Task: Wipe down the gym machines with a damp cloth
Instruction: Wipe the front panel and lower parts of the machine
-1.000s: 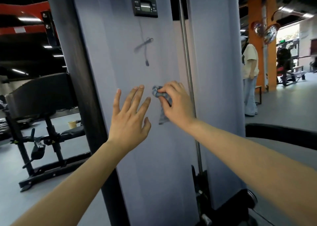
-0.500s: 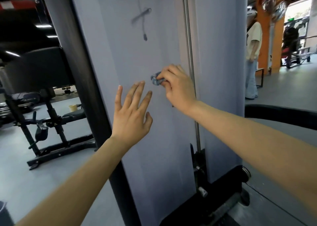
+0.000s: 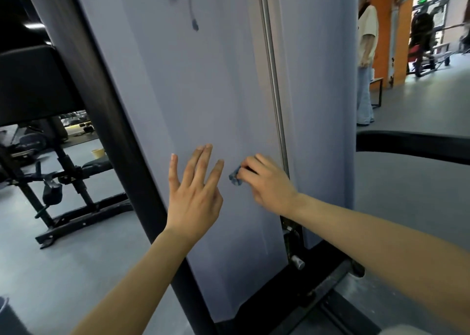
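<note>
While the right hand (image 3: 269,182) pinches the bunched cloth (image 3: 235,177) against the grey panel (image 3: 203,93), at 3 o'clock from the left hand (image 3: 195,194), whose fingers (image 3: 203,161) are spread and hold nothing, long overlapping strokes with the cloth opened flatter would likely clean better. Count: one cloth, two hands, two panels, one steel rod (image 3: 272,80), one bystander (image 3: 366,42).

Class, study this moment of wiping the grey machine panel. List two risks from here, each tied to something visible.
1. The cloth is bunched small in the right hand, so strokes may miss patches of the grey panel.
2. The right hand works beside the steel rod; knuckles might knock it.
</note>
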### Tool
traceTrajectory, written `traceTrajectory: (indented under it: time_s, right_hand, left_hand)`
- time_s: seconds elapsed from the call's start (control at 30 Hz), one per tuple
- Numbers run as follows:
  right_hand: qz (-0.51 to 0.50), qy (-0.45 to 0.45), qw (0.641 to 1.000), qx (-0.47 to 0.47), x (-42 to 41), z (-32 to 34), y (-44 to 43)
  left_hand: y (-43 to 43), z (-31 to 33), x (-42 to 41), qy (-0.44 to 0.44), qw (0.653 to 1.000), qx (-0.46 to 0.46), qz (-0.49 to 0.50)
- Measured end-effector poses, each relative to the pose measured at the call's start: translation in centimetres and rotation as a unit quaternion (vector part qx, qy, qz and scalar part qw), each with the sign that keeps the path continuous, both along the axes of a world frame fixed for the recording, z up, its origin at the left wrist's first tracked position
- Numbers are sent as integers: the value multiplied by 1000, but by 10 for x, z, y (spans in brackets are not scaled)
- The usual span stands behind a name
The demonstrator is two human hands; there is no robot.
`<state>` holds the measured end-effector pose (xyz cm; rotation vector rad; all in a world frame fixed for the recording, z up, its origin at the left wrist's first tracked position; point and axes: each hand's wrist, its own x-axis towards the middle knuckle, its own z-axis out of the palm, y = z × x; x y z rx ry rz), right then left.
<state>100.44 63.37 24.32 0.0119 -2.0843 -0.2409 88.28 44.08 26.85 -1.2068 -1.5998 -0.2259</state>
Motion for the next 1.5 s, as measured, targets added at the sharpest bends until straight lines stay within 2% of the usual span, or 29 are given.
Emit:
traceTrajectory:
  time_s: [0.13,0.3,0.47,0.7,0.8,0.93,1.03,1.1,1.23,1.3,1.4,1.5]
  right_hand:
    - [-30,65,997,-29,-9,32,-1]
    - [-51,130,984,-106,-20,-10,-16]
    - [-37,87,984,-149,-14,-84,-26]
    - [-44,22,986,-158,-1,-165,-35]
    - [-34,27,981,-188,-7,-151,-35]
    - [-29,118,967,-225,-17,-109,-37]
    - [-43,143,960,-237,-20,-125,-41]
    - [-55,120,957,-259,-17,-161,-42]
    - [-83,-18,954,-288,-5,-247,-42]
    - [-86,-58,951,-292,-1,-270,-43]
    - [-79,-57,942,-322,-2,-267,-44]
    - [-53,-20,945,-323,-2,-235,-41]
  left_hand:
    - [-1,-16,1,-2,1000,7,-6]
    - [-12,-56,-2,-30,999,-17,-23]
    - [-18,-91,-2,-47,998,-39,-27]
    - [-15,-106,0,-58,997,-39,-23]
    - [-15,-125,4,-62,996,-58,-21]
    - [-12,-142,3,-55,996,-71,-1]
    - [-9,-145,2,-59,997,-57,-6]
    - [-7,-146,4,-68,996,-54,-8]
    - [-1,-155,11,-84,995,-60,-1]
    - [0,-163,11,-76,994,-80,12]
    - [0,-169,11,-65,992,-100,26]
    - [0,-170,12,-70,992,-104,22]
